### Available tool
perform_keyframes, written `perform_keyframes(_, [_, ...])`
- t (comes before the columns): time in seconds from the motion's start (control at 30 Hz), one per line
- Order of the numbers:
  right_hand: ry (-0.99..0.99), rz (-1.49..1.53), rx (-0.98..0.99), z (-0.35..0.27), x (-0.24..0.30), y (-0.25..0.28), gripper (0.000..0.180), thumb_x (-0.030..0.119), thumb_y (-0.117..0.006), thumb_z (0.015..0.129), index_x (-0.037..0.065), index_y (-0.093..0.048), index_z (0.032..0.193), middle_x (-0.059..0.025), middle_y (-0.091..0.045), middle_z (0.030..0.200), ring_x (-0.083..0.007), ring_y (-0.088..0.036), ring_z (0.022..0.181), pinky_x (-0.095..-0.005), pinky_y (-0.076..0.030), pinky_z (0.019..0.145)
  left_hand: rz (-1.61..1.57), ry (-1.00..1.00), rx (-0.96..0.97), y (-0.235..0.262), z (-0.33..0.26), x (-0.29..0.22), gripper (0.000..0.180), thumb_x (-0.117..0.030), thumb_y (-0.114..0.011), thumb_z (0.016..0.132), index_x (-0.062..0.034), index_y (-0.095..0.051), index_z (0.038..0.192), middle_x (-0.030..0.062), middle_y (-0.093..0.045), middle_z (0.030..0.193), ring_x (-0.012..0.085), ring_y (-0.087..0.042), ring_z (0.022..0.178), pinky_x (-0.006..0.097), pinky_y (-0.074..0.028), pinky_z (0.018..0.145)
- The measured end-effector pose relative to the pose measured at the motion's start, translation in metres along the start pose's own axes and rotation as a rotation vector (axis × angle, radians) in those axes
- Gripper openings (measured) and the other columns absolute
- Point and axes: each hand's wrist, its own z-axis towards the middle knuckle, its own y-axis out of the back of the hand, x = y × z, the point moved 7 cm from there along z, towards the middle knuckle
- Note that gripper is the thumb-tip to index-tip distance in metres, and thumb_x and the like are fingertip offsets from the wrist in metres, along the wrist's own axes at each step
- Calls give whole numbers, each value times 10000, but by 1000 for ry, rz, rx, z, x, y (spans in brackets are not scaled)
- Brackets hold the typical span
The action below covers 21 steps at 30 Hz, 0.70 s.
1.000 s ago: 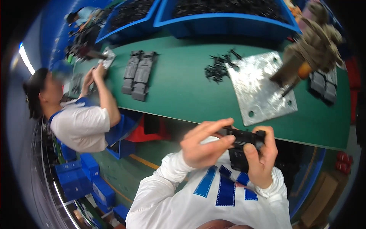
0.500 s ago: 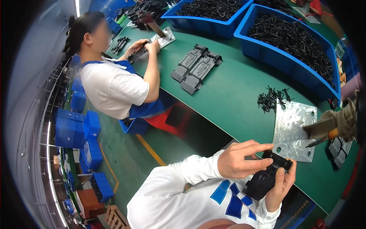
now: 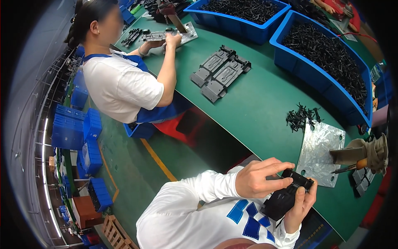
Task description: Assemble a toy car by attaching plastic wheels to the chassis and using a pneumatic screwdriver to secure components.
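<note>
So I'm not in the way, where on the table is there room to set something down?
Widest bare patch: the table between the paired parts, nearer bin and small pile. Smaller: between those parts and the co-worker's plate. Crowded: around the near plate, with the pile, wrapped tool, left hand and right hand close by.

Black plastic part (image 3: 280, 204) — one, held by right hand (image 3: 302, 206), left hand (image 3: 260, 178) fingering its upper end. Green table (image 3: 265, 108): metal plate (image 3: 318, 145) with holes; small black pieces (image 3: 302, 118) at its corner; two grey moulded parts (image 3: 222, 74); blue bins (image 3: 299, 69), filled. Co-worker (image 3: 124, 85) — farther left.
</note>
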Motion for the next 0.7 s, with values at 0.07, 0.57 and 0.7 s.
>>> perform_keyframes(0.07, [20, -35, 10, 1, 1, -2, 361, 322, -578, 966, -8, -464, 1058, -46, -465, 930, -116, -450, 850, -254, -396, 776, -119, 119, -7, 1, -1, 8, 194, -74, -780, 751, -31, -720, 930, 179, -646, 1168, 224, -649, 836, 255, -535, 545])
perform_keyframes(0.57, [-7, -48, 32, 4, 0, -5, 351, 314, -578, 961, -5, -465, 1056, -42, -462, 923, -114, -434, 857, -260, -382, 782, -249, 214, -9, 1, -2, 14, 218, -56, -775, 711, -33, -710, 917, 137, -625, 1207, 247, -628, 822, 306, -537, 615])
perform_keyframes(0.7, [-23, 9, 12, 1, -3, 2, 355, 317, -583, 958, -6, -471, 1055, -45, -475, 922, -115, -443, 862, -258, -392, 784, -232, 169, -5, -6, 1, 9, 218, -56, -776, 710, -36, -712, 918, 135, -630, 1191, 248, -627, 806, 312, -536, 622])
